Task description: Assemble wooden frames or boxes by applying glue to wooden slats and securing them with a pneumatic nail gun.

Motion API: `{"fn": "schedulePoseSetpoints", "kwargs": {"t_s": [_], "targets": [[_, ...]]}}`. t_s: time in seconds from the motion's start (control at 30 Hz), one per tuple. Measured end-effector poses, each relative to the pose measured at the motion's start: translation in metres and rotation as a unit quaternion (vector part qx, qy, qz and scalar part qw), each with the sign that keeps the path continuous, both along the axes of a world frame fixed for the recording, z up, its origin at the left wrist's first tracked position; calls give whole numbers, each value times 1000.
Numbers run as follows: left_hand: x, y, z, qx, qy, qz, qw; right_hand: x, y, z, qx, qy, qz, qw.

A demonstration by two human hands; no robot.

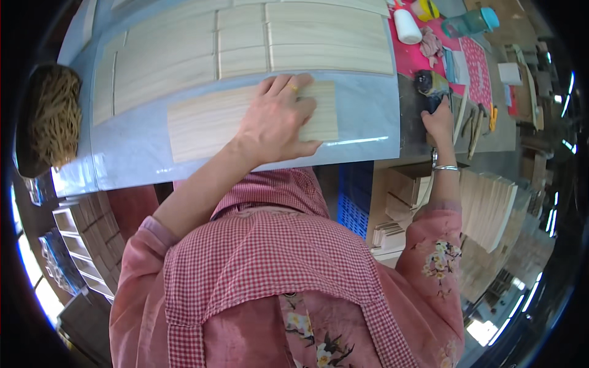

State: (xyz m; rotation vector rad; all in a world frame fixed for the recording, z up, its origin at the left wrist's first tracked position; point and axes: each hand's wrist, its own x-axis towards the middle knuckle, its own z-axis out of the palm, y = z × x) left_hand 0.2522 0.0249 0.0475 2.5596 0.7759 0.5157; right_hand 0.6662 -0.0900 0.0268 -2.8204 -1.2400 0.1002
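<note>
A pale wooden board [205, 126] lies flat near the front edge of the covered table. My left hand [279, 113] rests on its right half, thumb stretched out and fingers spread and a little bent. Off to the right, my right hand [439, 122] is wrapped round the dark grip of a hand-held power tool [432, 84]. That tool has a black end and a worn tan section, and its exact kind is hard to make out. What looks like its cord runs down beside my wrist.
Several larger pale panels [165, 67] lie beyond the board. At the left stands a dark container of brown strips [56, 116]. On the right are a white bottle [407, 26], a teal bottle [469, 23], a crumpled cloth [431, 46] and a yellow cutter [493, 118].
</note>
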Motion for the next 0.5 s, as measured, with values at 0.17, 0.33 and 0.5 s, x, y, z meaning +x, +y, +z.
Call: {"fn": "schedulePoseSetpoints", "kwargs": {"t_s": [0.17,0.33,0.5], "targets": [[-1,1,-7,15,-24,10,1000,-33,10,56,-24,122,-143,982],[-2,0,-8,2,-29,12,999,-138,-33,121,90,208,-72,971],[0,2,-6,4,-11,7,1000,-225,-69,142,119,277,19,953]]}}
